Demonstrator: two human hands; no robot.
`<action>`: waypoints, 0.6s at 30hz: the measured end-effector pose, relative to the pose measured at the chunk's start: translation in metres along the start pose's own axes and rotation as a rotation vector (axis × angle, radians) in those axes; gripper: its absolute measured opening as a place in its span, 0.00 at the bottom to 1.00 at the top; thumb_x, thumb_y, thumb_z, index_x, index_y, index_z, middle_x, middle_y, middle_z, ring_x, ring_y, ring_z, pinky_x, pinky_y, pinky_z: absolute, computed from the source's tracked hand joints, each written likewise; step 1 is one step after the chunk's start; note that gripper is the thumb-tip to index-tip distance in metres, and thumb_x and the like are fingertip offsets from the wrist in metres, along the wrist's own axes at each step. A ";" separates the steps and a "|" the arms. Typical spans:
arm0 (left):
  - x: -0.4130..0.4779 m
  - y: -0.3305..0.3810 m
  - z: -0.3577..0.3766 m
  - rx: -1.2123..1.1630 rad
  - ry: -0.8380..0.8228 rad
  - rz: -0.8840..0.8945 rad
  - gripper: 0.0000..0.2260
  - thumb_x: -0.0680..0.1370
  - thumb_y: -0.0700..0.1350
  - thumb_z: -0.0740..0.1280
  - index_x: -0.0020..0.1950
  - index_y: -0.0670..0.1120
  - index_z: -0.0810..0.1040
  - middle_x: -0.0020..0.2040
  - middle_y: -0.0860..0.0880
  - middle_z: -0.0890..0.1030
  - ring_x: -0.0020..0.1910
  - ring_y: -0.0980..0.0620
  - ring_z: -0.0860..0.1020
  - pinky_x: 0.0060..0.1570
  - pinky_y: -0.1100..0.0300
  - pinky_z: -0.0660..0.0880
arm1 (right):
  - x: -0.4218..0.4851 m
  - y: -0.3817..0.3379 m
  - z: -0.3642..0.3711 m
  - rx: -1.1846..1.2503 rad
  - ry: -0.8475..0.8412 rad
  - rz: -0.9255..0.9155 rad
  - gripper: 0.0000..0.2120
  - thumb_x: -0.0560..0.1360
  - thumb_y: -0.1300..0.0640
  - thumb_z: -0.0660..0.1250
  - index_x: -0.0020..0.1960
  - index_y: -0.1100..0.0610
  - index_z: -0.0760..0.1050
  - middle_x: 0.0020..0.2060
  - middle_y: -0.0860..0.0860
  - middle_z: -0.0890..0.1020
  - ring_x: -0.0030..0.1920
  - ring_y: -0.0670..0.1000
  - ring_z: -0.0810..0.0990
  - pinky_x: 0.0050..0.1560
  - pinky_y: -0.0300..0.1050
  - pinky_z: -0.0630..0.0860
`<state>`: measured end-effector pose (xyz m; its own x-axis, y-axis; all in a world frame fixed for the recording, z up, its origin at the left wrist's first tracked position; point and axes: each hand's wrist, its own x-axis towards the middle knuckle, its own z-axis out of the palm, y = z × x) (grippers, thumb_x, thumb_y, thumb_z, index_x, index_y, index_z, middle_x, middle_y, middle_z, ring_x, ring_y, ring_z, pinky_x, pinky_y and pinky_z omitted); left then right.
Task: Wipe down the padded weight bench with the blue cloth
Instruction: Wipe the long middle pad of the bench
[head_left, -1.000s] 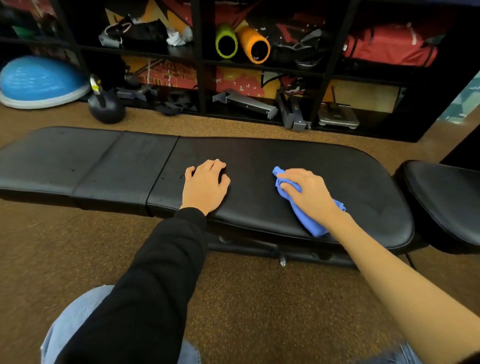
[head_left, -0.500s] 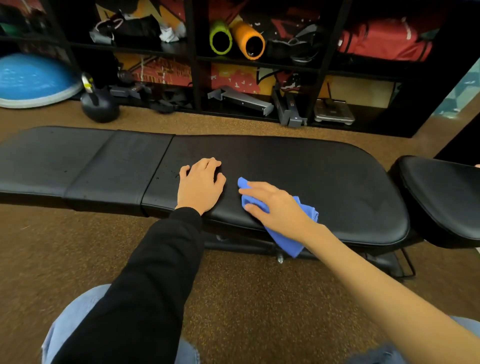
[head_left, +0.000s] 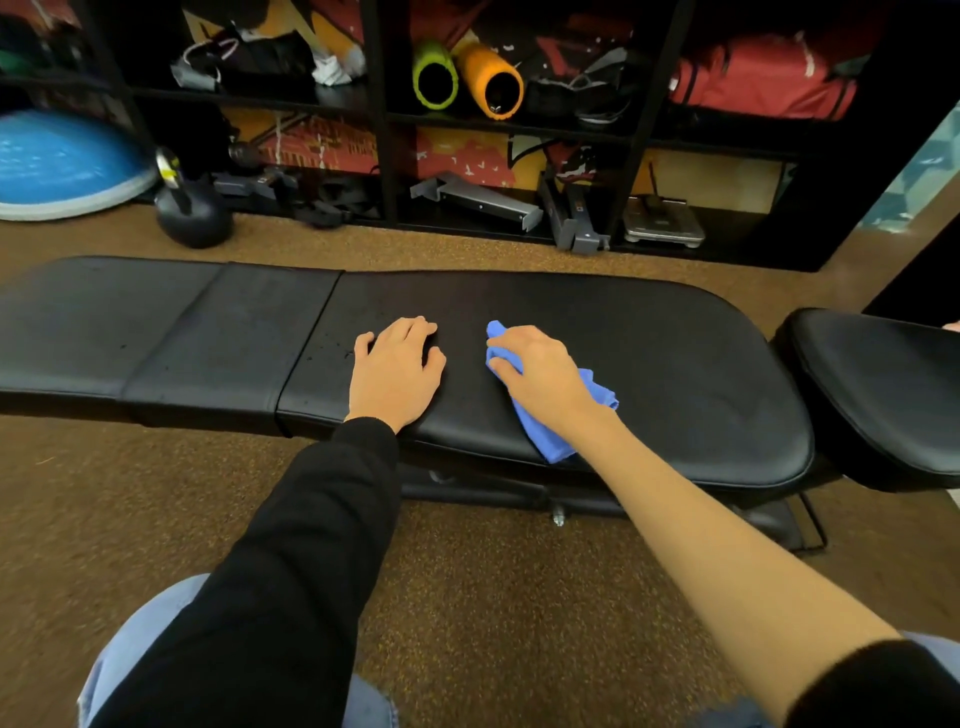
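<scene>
The black padded weight bench (head_left: 675, 364) stretches across the view from left to right. My left hand (head_left: 397, 371) rests flat on its middle pad, fingers spread. Just to the right, my right hand (head_left: 540, 374) grips the bunched blue cloth (head_left: 556, 441) and presses it onto the pad. One corner of the cloth sticks out past my fingers, and the rest trails under my wrist toward the near edge.
A second black pad (head_left: 872, 395) sits at the right. Behind the bench stands a black shelf unit (head_left: 379, 119) with foam rollers (head_left: 467, 78) and bags. A kettlebell (head_left: 192, 213) and a blue balance dome (head_left: 57, 161) lie on the brown floor at back left.
My right hand slid the cloth left along the pad toward my left hand, then away from me to the pad's middle. The left hand stayed put.
</scene>
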<state>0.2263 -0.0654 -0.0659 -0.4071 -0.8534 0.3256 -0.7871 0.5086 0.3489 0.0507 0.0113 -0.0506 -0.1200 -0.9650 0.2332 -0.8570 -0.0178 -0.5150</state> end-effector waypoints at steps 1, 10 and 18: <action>0.000 0.000 0.000 -0.005 -0.001 -0.002 0.17 0.81 0.49 0.56 0.69 0.49 0.71 0.68 0.52 0.72 0.67 0.53 0.69 0.70 0.50 0.55 | -0.003 -0.004 0.002 0.014 -0.007 -0.025 0.11 0.77 0.57 0.64 0.58 0.58 0.79 0.57 0.54 0.79 0.59 0.54 0.76 0.58 0.44 0.71; 0.000 -0.002 -0.001 -0.031 -0.020 0.004 0.17 0.81 0.48 0.56 0.70 0.49 0.70 0.70 0.52 0.71 0.70 0.54 0.66 0.72 0.49 0.53 | -0.054 -0.015 -0.016 0.019 -0.243 -0.304 0.14 0.79 0.55 0.62 0.63 0.53 0.76 0.64 0.51 0.77 0.64 0.48 0.73 0.66 0.37 0.66; 0.001 -0.002 0.000 -0.019 -0.025 -0.002 0.18 0.81 0.49 0.56 0.70 0.50 0.70 0.70 0.52 0.70 0.70 0.54 0.66 0.71 0.50 0.53 | -0.005 -0.004 -0.013 -0.019 -0.058 -0.159 0.09 0.77 0.62 0.63 0.54 0.62 0.80 0.55 0.57 0.81 0.58 0.54 0.78 0.59 0.39 0.69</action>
<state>0.2277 -0.0669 -0.0662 -0.4171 -0.8569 0.3028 -0.7793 0.5087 0.3661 0.0486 0.0192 -0.0389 0.0462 -0.9639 0.2624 -0.8724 -0.1669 -0.4594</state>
